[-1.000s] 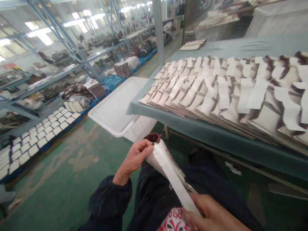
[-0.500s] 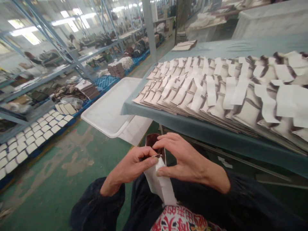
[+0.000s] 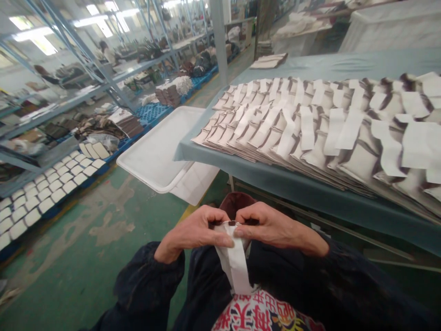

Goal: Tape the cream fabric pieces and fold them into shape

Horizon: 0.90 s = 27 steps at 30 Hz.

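Between my two hands is a fabric piece [image 3: 225, 262], white on the side facing me, with a dark brown part [image 3: 237, 200] showing behind it. A white strip [image 3: 240, 264] hangs down its front toward my lap. My left hand [image 3: 200, 230] pinches the top edge on the left, thumb in front and fingers behind. On the right, my right hand [image 3: 267, 227] pinches the same edge close by, thumb tips nearly together. The fingertips behind the fabric are hidden. Rows of similar pale pieces with dark edges [image 3: 365, 154] lie overlapped on the table to the right, many topped by white strips.
The table [image 3: 213, 158] has a blue-green cover and its edge runs close in front of my right arm. A white plastic tub [image 3: 151, 158] stands beside it on the green floor. At left, pale pieces [image 3: 44, 191] lie in rows near metal racks [image 3: 113, 87].
My right hand has come down from above the piece and now pinches its top edge beside my left hand. The brown part behind has spread wider.
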### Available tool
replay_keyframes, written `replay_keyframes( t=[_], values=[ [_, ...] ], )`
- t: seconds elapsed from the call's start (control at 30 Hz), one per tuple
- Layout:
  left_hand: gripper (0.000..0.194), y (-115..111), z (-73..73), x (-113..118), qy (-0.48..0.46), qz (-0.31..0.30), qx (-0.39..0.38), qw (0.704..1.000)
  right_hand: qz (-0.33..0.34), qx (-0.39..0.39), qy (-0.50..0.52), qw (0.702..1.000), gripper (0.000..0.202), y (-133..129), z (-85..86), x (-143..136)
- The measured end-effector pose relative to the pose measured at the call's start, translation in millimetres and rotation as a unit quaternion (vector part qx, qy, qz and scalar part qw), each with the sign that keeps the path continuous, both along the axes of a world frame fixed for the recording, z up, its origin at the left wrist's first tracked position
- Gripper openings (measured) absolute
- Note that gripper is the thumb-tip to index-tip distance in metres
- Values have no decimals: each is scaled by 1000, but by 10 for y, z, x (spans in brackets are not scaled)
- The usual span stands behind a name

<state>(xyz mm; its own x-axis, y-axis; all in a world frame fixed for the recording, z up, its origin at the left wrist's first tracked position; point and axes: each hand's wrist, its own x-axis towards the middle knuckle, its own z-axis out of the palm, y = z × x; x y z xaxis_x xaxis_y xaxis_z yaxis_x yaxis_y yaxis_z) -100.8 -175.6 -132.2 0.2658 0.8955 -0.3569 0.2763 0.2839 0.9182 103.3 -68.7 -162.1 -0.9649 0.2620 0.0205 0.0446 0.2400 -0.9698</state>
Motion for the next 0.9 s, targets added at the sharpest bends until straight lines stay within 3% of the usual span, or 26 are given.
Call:
replay_keyframes(
  t=[0.1,0.33,0.47,0.57,0.8,0.9],
  values=[
    [42,17,15,23,18,-20,15,1000,-3,17,-12,1000,39,25,-9,27],
    [39,-24,-22,37,4,-66,43,997,11,-32,-13,999,45,10,-84,106],
    [37,13,-37,12,0,-58,13,998,-11,111,-29,993,40,-6,-9,113],
    [31,46,12,0,33,-57,39,997,-17,184,-44,982,37,-14,80,82],
    [21,10,159,74,94,-12,121,988,-9,184,-45,982,37,9,115,18],
    [18,-62,149,115,142,-11,176,974,4,138,-45,989,36,9,113,30]
  ],
)
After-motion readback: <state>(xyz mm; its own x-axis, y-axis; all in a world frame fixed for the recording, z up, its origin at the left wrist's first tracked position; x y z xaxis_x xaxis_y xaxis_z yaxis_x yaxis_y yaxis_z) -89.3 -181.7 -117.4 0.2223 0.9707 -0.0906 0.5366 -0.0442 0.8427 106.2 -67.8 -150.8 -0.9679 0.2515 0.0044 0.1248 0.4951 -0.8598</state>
